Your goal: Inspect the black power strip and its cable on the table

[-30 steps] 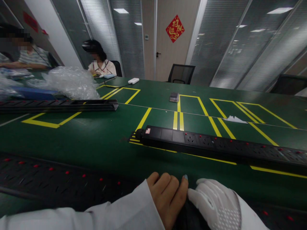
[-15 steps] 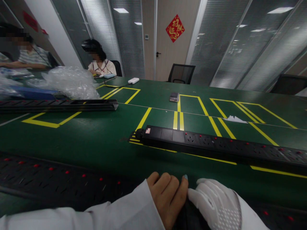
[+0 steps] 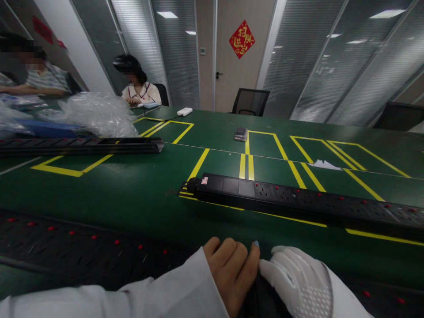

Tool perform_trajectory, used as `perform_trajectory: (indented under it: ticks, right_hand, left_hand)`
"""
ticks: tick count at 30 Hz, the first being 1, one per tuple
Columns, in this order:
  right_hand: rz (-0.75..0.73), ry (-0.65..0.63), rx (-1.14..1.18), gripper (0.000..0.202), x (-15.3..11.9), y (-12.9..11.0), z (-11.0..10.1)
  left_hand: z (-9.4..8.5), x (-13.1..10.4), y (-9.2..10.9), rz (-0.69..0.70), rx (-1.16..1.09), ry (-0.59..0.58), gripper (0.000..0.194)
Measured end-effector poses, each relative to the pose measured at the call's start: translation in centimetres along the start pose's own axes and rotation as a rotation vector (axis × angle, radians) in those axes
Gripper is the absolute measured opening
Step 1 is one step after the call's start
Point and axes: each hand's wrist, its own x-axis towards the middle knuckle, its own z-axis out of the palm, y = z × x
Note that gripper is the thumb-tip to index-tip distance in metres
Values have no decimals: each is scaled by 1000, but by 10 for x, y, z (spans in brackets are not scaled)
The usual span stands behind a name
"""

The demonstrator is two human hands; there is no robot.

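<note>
Along the near table edge lies a long black power strip (image 3: 109, 251) with red dots in a row. My bare left hand (image 3: 230, 274) is closed on its dark middle part, fingers curled and fingertips mostly hidden. Beside it my right hand (image 3: 293, 278), in a white glove with dotted grip, is also closed there, thumb almost touching the left hand. Dark material shows between the two hands; its details are too dim to make out. More red dots appear right of the glove. A second black power strip (image 3: 247, 187) with a small white label lies further forward.
Black metal channels (image 3: 132, 145) lie at the left, with crumpled clear plastic (image 3: 96, 115) behind. Yellow tape marks the green table (image 3: 132, 194). A small dark packet (image 3: 240, 134), a white device (image 3: 184, 111) and torn paper (image 3: 324, 165) lie farther back. Other people sit at the far left.
The left part of the near power strip has shifted very slightly to the right, and the dots at the right slightly leftward. Both hands keep nearly the same place and grip.
</note>
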Motion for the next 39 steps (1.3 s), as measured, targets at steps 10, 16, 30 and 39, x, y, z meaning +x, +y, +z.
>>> perform_trajectory:
  ticks: [10,16,30,39]
  right_hand:
    - [8,38,-27,23,-4,-1,6]
    - [69,63,-87,15,-1,-5,14]
    - [75,61,-99,6,-1,-6,13]
    - [-15,23,-1,27,-4,0,2]
  left_hand:
    - [-6,1,0,-7,-13,-45,35]
    - [-6,1,0,-4,-7,-61,38]
    - [-4,0,1,-28,-16,-57,37]
    - [-4,1,1,-22,-2,-40,35]
